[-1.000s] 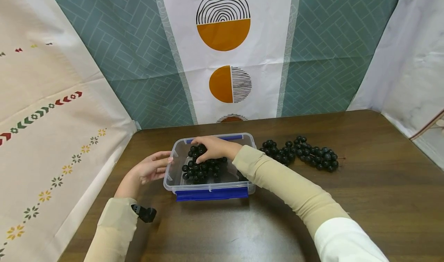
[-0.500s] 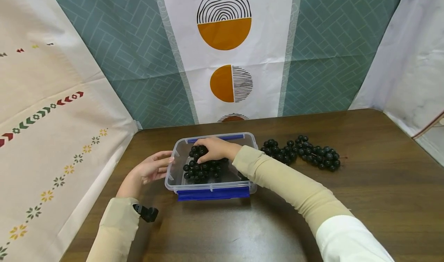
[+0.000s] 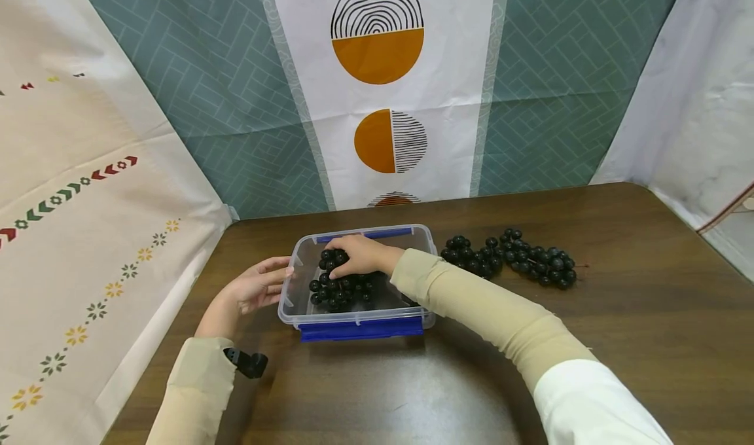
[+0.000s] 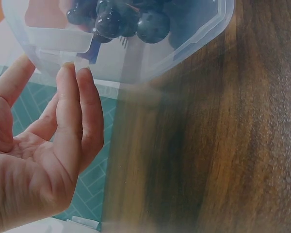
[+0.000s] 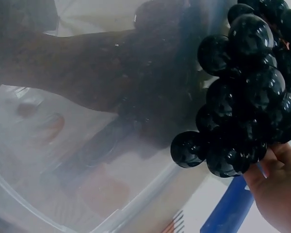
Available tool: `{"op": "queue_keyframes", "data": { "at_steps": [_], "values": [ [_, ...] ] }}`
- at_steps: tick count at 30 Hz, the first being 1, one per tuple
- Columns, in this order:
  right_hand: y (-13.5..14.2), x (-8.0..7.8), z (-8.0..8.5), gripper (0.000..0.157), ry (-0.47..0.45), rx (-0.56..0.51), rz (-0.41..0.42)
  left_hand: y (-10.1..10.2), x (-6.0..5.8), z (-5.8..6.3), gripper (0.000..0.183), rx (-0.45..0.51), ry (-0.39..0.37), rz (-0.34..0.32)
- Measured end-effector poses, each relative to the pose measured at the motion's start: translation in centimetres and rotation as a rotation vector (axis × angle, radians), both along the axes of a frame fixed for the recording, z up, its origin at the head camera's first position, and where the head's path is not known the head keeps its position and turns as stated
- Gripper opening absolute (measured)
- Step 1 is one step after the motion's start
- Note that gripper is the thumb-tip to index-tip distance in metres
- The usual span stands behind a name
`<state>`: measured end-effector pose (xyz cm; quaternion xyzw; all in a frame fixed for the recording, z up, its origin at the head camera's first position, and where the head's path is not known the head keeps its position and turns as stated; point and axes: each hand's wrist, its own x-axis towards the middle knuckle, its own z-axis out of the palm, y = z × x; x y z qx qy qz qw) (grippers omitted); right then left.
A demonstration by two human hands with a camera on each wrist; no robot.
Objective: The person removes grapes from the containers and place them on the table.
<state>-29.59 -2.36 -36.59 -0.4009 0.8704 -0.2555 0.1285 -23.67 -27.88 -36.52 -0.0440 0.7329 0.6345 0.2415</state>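
Observation:
A clear plastic box (image 3: 285,306) with blue side clips stands on the table, holding black grapes (image 3: 341,294). My right hand (image 3: 364,255) reaches inside from above and grips a bunch, fingers on its far side and thumb toward me. In the right wrist view the bunch of grapes (image 5: 245,92) is large and glossy, and part of the right hand (image 5: 279,189) shows beneath it. My left hand (image 3: 257,286) is at the box's left wall. In the left wrist view, fairly straight fingertips of the left hand (image 4: 43,150) touch the box near its rim.
Two more bunches of black grapes, one nearer (image 3: 471,258) and one farther right (image 3: 538,260) with a stem, lie on the brown wooden table (image 3: 636,314) right of the box. A patterned cloth wall (image 3: 565,91) rises behind the table.

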Motion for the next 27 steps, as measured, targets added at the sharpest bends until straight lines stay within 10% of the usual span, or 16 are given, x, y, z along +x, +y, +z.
{"op": "queue_keyframes", "data": {
  "at_steps": [27],
  "values": [
    [0.01,0.02,0.54,0.057,-0.06,-0.056,0.038,-0.2,-0.03,0.1,0.052,0.025,-0.016,-0.006]
  ]
}}
